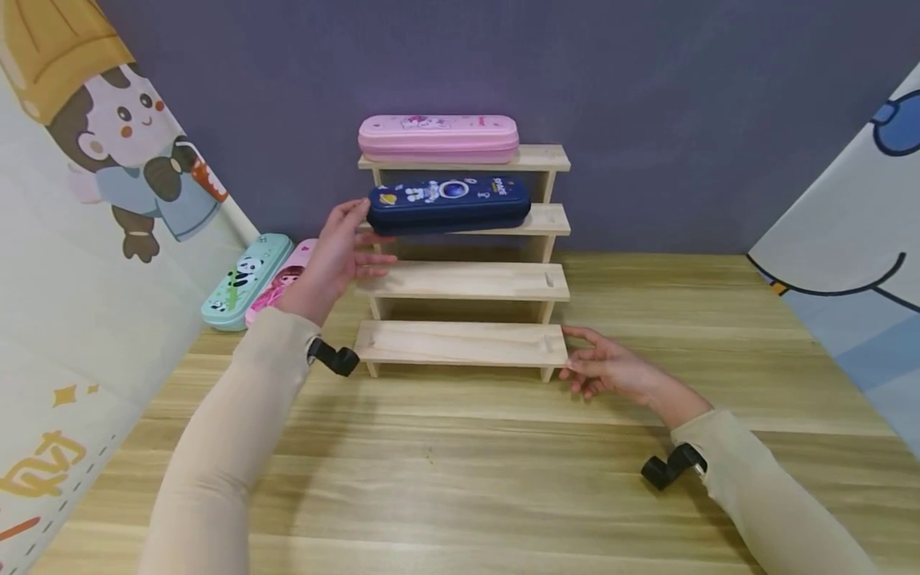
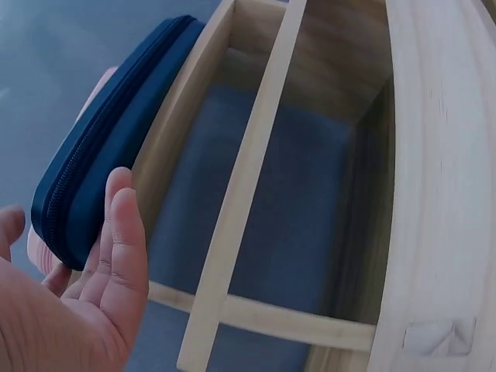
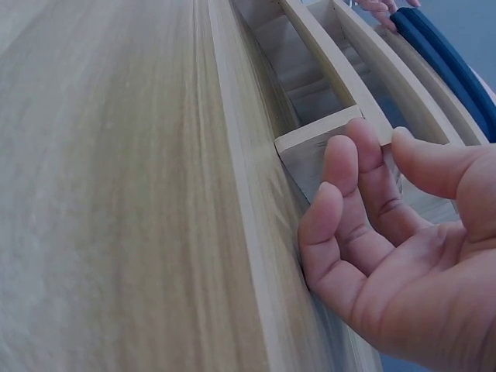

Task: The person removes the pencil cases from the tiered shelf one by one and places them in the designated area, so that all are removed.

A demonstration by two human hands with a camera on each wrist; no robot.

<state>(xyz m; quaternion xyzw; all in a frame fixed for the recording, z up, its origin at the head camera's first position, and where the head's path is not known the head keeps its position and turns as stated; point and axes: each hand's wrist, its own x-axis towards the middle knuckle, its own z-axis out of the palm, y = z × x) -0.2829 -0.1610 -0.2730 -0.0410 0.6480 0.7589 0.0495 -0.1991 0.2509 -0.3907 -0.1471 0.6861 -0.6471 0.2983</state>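
Note:
A navy pencil case (image 1: 449,205) with an astronaut and planets sits along the second step from the top of a four-step wooden display stand (image 1: 460,343). At its left end is my left hand (image 1: 334,251), thumb and index close against the case and the lower fingers stretched out. In the left wrist view the zipped side of the case (image 2: 116,147) shows beside those straight fingers. My right hand (image 1: 611,369) grips the right end of the bottom step, thumb and fingertips at its corner in the right wrist view. A pink pencil case (image 1: 438,140) lies on the top step.
On the left of the wooden table (image 1: 446,471), a mint panda pencil case (image 1: 240,291) and a pink one with a girl (image 1: 287,275) lie side by side by the printed cloth wall. A dark grey wall (image 1: 647,120) stands behind the stand.

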